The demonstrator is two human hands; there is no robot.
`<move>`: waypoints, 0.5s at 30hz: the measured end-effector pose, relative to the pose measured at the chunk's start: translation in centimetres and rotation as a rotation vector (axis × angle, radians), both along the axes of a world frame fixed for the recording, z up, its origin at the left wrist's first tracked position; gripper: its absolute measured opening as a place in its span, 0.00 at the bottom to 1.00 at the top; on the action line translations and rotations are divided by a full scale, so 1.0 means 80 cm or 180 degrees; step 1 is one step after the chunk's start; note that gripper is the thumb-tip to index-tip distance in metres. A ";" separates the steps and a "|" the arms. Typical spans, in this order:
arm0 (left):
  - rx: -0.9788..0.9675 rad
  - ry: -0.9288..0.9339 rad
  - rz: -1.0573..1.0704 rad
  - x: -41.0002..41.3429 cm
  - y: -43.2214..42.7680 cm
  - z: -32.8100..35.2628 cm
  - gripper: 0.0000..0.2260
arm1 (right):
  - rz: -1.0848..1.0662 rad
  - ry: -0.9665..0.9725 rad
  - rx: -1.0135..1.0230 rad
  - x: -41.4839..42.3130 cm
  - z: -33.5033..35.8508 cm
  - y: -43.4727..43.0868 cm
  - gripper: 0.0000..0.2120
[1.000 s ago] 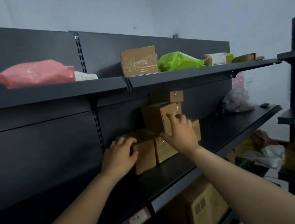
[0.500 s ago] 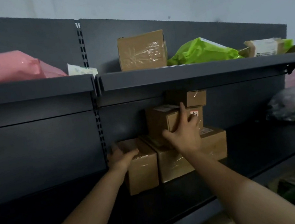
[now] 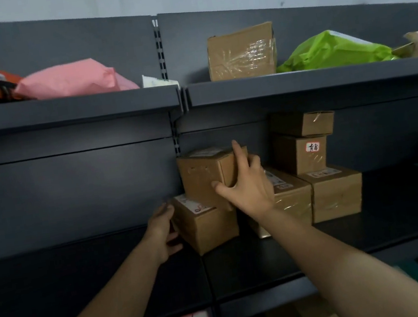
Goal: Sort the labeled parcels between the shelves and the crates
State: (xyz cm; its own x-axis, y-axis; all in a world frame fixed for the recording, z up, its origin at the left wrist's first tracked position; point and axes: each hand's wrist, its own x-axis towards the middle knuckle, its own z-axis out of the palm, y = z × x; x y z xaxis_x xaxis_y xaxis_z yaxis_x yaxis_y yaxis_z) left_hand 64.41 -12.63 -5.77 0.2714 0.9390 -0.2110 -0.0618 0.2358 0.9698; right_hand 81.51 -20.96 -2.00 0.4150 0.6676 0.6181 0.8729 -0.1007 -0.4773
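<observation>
Now the small box (image 3: pixel 202 175) sits further left, off the middle stack (image 3: pixel 293 200) and atop the bottom box (image 3: pixel 206 225) on the shelf (image 3: pixel 347 235). Our right hand (image 3: pixel 250 190) clamps it, thumb in front, fingers round its side; our left hand (image 3: pixel 162 229) grips the bottom box. We judge the restacking nearly done.

One camera sits on the person's head. It looks forward at the dark rack (image 3: pixel 72 191), very close. The top shelf (image 3: pixel 66 108) is about level with the eyes, and the middle shelf (image 3: pixel 374 237) is seen from above. The right hand (image 3: pixel 247 188) gripping the upper box (image 3: pixel 199 175) and the left hand (image 3: pixel 163 232) holding the lower box (image 3: pixel 207 228) reach in from the bottom edge to the middle of the view.
</observation>
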 end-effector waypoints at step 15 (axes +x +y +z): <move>-0.0354 0.0232 0.0041 0.018 -0.002 -0.006 0.26 | -0.0263 0.0077 0.0184 -0.006 0.004 0.014 0.46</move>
State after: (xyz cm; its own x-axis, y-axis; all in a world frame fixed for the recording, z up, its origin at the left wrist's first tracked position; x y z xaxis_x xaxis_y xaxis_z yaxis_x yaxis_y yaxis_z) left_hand 65.89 -12.82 -6.24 0.2395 0.9120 -0.3329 0.0041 0.3419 0.9397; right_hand 81.05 -19.86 -1.70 0.4824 0.5940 0.6438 0.8510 -0.1437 -0.5051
